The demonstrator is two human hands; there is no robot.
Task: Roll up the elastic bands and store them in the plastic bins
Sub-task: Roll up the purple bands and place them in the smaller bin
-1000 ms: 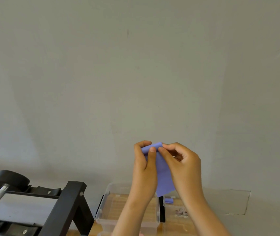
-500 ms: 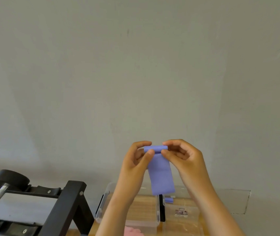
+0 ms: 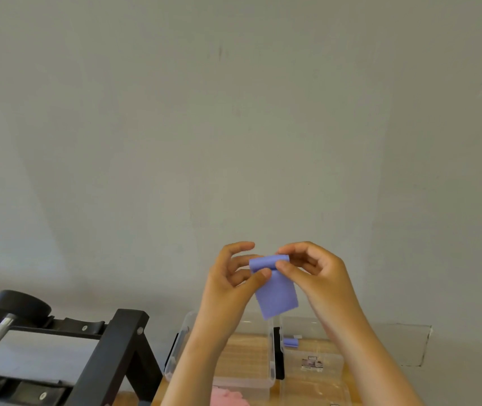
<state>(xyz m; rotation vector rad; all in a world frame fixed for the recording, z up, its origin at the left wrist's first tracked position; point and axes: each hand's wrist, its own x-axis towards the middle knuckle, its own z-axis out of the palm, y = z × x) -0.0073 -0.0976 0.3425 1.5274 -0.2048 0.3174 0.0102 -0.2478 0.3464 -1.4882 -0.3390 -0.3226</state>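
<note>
I hold a purple elastic band (image 3: 276, 291) up in front of the wall, its top edge rolled into a small tube and the rest hanging down flat. My left hand (image 3: 231, 285) pinches the roll's left end between thumb and fingers. My right hand (image 3: 313, 276) pinches the right end. Below stand two clear plastic bins: the left bin (image 3: 181, 344) and the right bin (image 3: 330, 373). A small rolled purple band (image 3: 290, 342) lies in the right bin. A bit of pink band (image 3: 228, 398) shows at the bottom edge.
A black dumbbell rack (image 3: 116, 356) with a black dumbbell (image 3: 17, 303) stands at the lower left. The bins sit on a wooden surface (image 3: 160, 397) against the grey wall (image 3: 233, 127). A clear sheet (image 3: 403, 344) leans on the wall at the right.
My hands have spread slightly and the band's top has been rolled further; the hanging part looks shorter. The pink band has come into view at the bottom.
</note>
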